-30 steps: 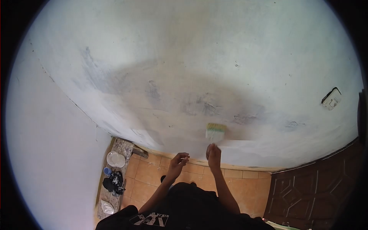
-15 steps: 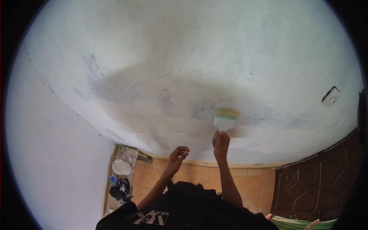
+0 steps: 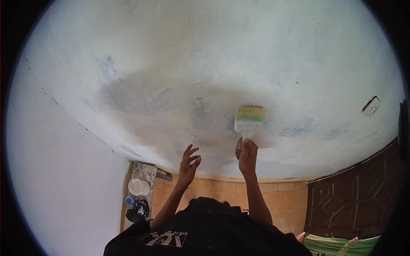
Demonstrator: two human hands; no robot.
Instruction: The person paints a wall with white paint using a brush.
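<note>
My right hand (image 3: 247,155) is wrapped round the handle of a wide paintbrush (image 3: 250,121), which points upward in front of the wall (image 3: 213,51). Yellowish bristles with a green band top its pale, paint-smeared body, and their tips overlap a shaded part of the wall. To the left, my left hand (image 3: 188,166) is raised with its fingers apart and nothing in them, near the lower wall. Grey-blue patches and scuffs mark the whitish wall around the brush.
A paint-spattered plank (image 3: 147,173) at lower left carries white tubs (image 3: 139,187), a blue cup (image 3: 130,201) and a dark cloth (image 3: 139,211). A wall socket (image 3: 371,106) is at right, above a brown panelled door (image 3: 350,196). Green fabric (image 3: 337,244) lies at lower right.
My right hand and the paintbrush have moved slightly upward. My left hand has risen and shifted left, its fingers spreading. The view has shifted a little.
</note>
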